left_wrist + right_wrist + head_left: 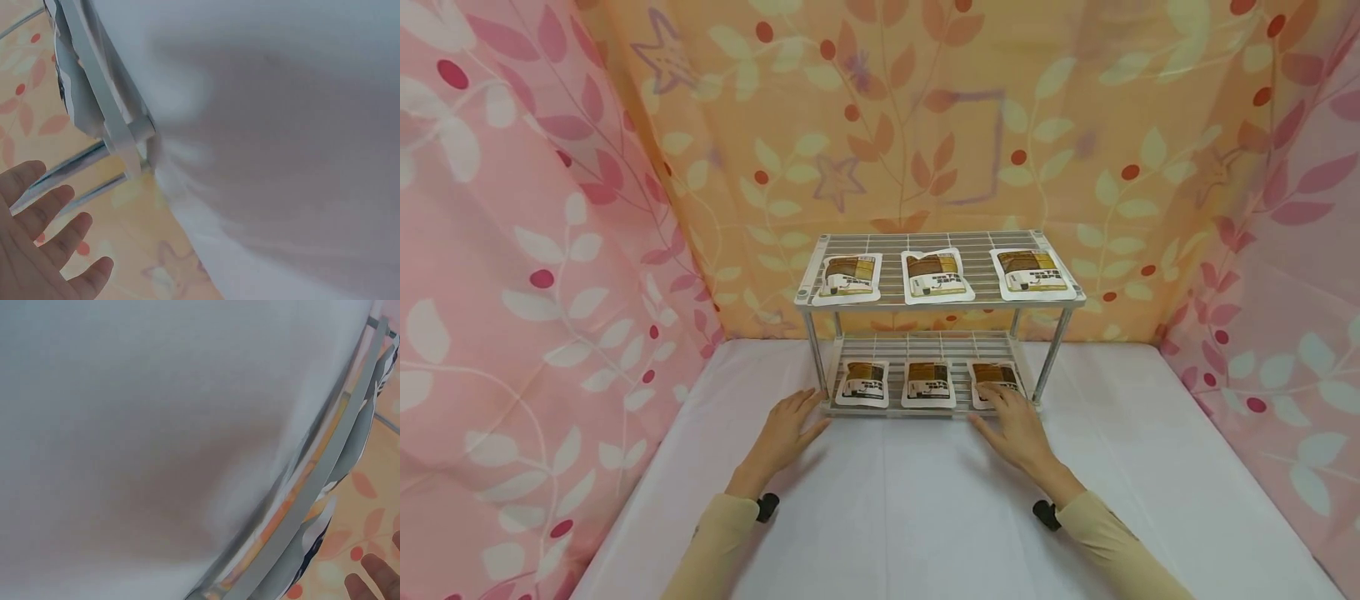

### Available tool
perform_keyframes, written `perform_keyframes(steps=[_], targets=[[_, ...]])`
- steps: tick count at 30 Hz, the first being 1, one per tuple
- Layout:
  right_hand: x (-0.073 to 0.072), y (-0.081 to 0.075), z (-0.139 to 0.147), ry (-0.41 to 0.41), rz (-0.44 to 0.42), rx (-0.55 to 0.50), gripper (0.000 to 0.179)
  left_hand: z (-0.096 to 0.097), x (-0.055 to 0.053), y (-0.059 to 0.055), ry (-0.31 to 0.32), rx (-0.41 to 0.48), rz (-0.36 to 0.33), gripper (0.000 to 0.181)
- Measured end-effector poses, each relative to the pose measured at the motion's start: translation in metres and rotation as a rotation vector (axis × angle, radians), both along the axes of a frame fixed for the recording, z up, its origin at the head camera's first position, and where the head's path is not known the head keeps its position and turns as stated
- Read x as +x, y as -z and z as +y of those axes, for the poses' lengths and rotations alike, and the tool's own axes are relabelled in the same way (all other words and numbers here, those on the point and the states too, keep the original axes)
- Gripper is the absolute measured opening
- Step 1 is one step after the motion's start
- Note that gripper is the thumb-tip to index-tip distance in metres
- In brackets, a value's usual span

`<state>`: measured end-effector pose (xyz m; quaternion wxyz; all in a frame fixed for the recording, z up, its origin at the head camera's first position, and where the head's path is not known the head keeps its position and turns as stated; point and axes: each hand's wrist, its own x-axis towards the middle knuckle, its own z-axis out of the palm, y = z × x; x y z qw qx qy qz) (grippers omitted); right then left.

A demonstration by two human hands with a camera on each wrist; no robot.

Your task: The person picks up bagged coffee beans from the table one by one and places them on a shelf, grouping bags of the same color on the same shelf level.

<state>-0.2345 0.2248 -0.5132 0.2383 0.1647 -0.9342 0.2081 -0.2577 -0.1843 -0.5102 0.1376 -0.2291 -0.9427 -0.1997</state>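
A white two-tier wire rack [880,307] stands on the table with three flat food pouches on each shelf. My left hand [786,433] is beside the rack's front left leg, fingers spread and holding nothing. In the left wrist view the left fingers [59,206] are loosely extended near the metal legs. My right hand [1015,429] reaches toward the lower right pouch [985,375], its fingers overlapping that pouch in the head view. Beside it lie the lower middle pouch [928,392] and the lower left pouch [862,392]. In the right wrist view only some right fingertips [378,572] show.
On the upper shelf sit a left pouch [850,279], a middle pouch [936,279] and a right pouch [1033,279]. White cloth covers the table [887,508]. Patterned curtains, orange behind [895,108] and pink at the left [535,333] and right [1285,333], enclose it.
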Motion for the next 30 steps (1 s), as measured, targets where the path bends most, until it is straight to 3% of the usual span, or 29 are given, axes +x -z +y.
perform_keyframes(steps=[9, 16, 30], targets=[[-0.001, 0.002, 0.024, 0.019, 0.107, -0.043, 0.051, -0.008, 0.000, -0.002, -0.021, -0.016, -0.001, 0.060], [0.002, 0.003, 0.045, 0.039, 0.138, -0.090, 0.049, -0.013, -0.002, -0.004, -0.061, -0.030, -0.064, 0.061], [-0.002, -0.005, 0.083, 0.092, 0.216, -0.169, 0.037, -0.024, -0.013, -0.009, -0.074, -0.065, -0.014, 0.061]])
